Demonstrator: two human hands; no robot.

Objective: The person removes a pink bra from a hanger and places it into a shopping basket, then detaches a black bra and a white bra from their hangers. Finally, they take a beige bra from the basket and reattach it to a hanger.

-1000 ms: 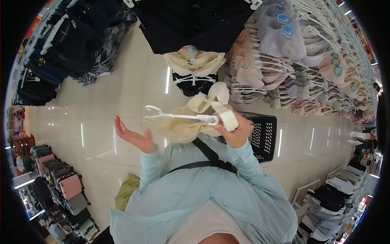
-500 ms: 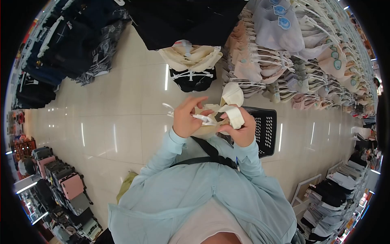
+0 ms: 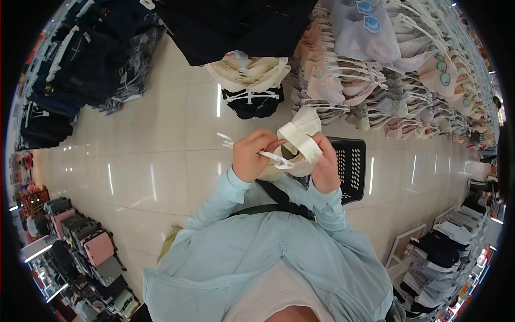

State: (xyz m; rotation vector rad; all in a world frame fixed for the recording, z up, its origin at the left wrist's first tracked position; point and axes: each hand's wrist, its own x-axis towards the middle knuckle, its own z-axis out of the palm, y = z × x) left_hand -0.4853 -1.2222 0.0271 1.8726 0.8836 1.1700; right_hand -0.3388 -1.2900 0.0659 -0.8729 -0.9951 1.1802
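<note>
A cream bra (image 3: 307, 121) is bunched between my two hands in front of my chest, one cup up and its wide band curving over. My left hand (image 3: 251, 156) is closed around a white plastic hanger (image 3: 277, 159), whose ends stick out on both sides of the fist. Its fingertips also reach the bra's band. My right hand (image 3: 326, 165) grips the bra's right side, fingers partly hidden behind the cloth. Whether the bra is still attached to the hanger is hard to make out.
A black perforated basket (image 3: 348, 169) is right of my right hand. Ahead hang dark garments (image 3: 236, 27), cream bras (image 3: 249, 74) and black ones (image 3: 255, 104). Racks of pale bras (image 3: 370, 80) line the right; suitcases (image 3: 96, 244) stand at lower left, folded clothes (image 3: 440, 252) at lower right.
The bra's band has swung up and left, now spanning toward my left hand. My right hand has turned more upright, and my left fingers have closed in.
</note>
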